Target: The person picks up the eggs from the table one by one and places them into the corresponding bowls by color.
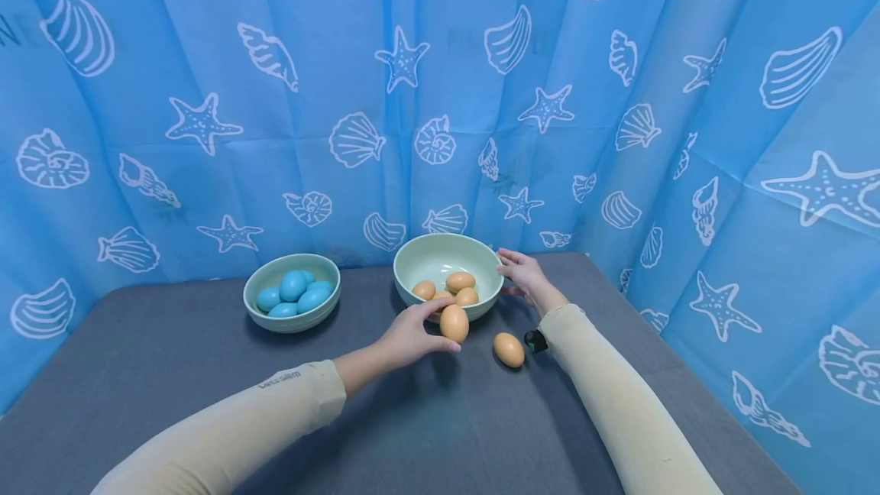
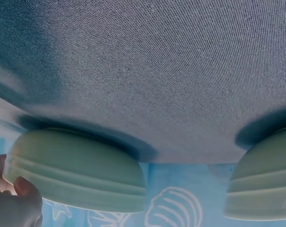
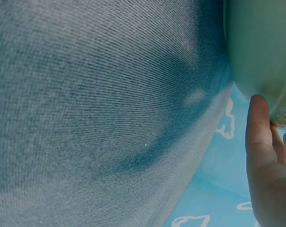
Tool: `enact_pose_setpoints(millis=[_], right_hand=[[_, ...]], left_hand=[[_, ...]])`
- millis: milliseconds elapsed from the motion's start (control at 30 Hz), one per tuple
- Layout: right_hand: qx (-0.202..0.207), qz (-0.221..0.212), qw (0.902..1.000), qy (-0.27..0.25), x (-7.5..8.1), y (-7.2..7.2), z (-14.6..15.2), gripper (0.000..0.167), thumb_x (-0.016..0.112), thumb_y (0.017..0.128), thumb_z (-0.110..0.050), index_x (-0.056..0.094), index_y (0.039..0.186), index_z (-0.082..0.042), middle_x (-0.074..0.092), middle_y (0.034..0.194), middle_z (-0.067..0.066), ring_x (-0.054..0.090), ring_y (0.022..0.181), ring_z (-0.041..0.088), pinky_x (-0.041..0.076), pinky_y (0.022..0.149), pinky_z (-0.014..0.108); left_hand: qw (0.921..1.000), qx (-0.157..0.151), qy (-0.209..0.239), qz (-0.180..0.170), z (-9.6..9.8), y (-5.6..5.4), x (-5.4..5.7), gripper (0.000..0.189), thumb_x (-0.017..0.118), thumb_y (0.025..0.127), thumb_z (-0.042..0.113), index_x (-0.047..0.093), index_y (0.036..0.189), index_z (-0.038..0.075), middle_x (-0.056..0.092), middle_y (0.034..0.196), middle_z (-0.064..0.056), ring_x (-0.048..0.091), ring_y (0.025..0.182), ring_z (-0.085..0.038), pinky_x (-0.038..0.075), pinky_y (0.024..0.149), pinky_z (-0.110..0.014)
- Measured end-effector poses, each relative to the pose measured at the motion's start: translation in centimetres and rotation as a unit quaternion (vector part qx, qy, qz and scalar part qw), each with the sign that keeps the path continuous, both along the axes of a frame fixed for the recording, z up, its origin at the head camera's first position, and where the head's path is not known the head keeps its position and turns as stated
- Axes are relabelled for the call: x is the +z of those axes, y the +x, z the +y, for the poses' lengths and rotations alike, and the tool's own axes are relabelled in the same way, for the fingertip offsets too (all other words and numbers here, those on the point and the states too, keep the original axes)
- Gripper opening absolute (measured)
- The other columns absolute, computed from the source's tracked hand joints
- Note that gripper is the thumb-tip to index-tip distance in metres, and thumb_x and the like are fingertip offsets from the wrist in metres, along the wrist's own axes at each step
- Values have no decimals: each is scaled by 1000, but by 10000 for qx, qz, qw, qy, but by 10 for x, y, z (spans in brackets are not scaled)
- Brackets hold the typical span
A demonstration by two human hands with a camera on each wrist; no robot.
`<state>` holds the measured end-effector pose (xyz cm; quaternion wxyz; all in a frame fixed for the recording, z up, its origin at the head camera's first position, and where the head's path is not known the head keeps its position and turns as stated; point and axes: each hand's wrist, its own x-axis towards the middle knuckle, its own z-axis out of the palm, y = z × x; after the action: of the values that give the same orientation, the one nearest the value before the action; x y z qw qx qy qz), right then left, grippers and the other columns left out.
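My left hand [image 1: 412,333] pinches a brown egg [image 1: 454,324] between thumb and fingers, at the near rim of a pale green bowl [image 1: 447,249]. Inside that bowl lie several more brown eggs [image 1: 461,281]. The fingers of my right hand [image 1: 528,278] rest against the bowl's right side; seen from the right wrist, one finger [image 3: 259,118] lies straight along its outer wall. Another brown egg [image 1: 509,350] sits on the table in front of the right hand. In the left wrist view the left hand [image 2: 15,203] shows only in part and its egg is hidden.
To the left stands a second pale green bowl [image 1: 292,325], smaller, with several blue eggs [image 1: 292,286] in it. Both bowls are on a dark grey cloth-covered table [image 1: 179,373]. A blue curtain [image 1: 440,82] with white sea-shell prints hangs behind and to the right.
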<state>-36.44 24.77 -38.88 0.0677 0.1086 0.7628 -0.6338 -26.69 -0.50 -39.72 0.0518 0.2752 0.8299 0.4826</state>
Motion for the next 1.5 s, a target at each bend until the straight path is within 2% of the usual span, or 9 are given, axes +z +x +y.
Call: enact_pose_setpoints(millis=[167, 367, 600, 700, 867, 967, 1167, 1300, 1500], right_hand=[[1, -2, 10000, 34, 0, 0, 0, 53, 46, 104, -9, 30, 153, -12, 33, 155, 8, 36, 139, 28, 48, 97, 46], [-70, -52, 10000, 28, -2, -1, 1, 53, 47, 103, -10, 31, 153, -14, 34, 155, 6, 36, 139, 28, 47, 98, 46], [-53, -31, 10000, 66, -1, -1, 1, 52, 47, 103, -10, 32, 153, -13, 35, 154, 6, 37, 138, 28, 47, 98, 46], [-49, -28, 10000, 69, -1, 0, 1, 52, 47, 103, -10, 32, 153, -13, 35, 154, 6, 37, 138, 28, 47, 98, 47], [-55, -33, 10000, 71, -1, 0, 1, 52, 47, 103, -10, 32, 153, -13, 34, 154, 6, 36, 139, 28, 46, 99, 47], [-53, -35, 10000, 77, -2, -1, 1, 52, 48, 103, -11, 32, 153, -13, 34, 154, 6, 36, 139, 28, 46, 100, 46], [-91, -44, 9999, 29, -2, -2, 2, 52, 48, 103, -10, 33, 153, -14, 35, 154, 6, 37, 138, 27, 46, 100, 45], [-102, 2, 9999, -4, -1, 0, 2, 52, 48, 103, -10, 32, 153, -12, 35, 154, 7, 37, 138, 28, 45, 100, 47], [-96, 22, 9999, -38, -1, -1, 1, 53, 49, 102, -9, 33, 152, -12, 35, 154, 8, 37, 138, 29, 45, 101, 47]], left_hand=[[9998, 176, 56, -103, 1, -3, 2, 73, 85, 76, 21, 52, 139, 6, 60, 128, -10, 57, 112, -27, 48, 94, -48], [9991, 359, 212, 34, 4, -8, 2, 72, 84, 78, 22, 52, 140, 6, 59, 132, -10, 57, 110, -27, 51, 89, -42], [9974, 554, 431, 159, 7, -15, 5, 70, 84, 78, 16, 52, 139, 3, 60, 128, -13, 56, 109, -29, 47, 95, -49], [9966, 608, 556, 71, 9, -19, 8, 71, 83, 78, 13, 51, 140, 4, 59, 131, -13, 55, 113, -29, 45, 98, -49], [9942, 668, 805, -248, 13, -27, 9, 72, 81, 80, 11, 47, 143, 5, 49, 144, -12, 47, 129, -28, 40, 106, -46], [9926, 715, 887, -416, 17, -33, 9, 73, 81, 81, 10, 45, 144, 2, 49, 144, -14, 45, 131, -28, 37, 108, -46], [9942, 802, 659, -293, 26, -47, 10, 72, 80, 80, 6, 44, 142, -4, 52, 139, -19, 57, 115, -33, 49, 95, -41], [9955, 868, 217, -323, 31, -56, 14, 73, 81, 79, 5, 45, 142, -3, 52, 138, -18, 60, 108, -32, 52, 89, -39], [9941, 814, -655, -297, 38, -68, 13, 71, 84, 78, 15, 50, 140, 5, 54, 137, -12, 52, 122, -28, 42, 102, -41]])
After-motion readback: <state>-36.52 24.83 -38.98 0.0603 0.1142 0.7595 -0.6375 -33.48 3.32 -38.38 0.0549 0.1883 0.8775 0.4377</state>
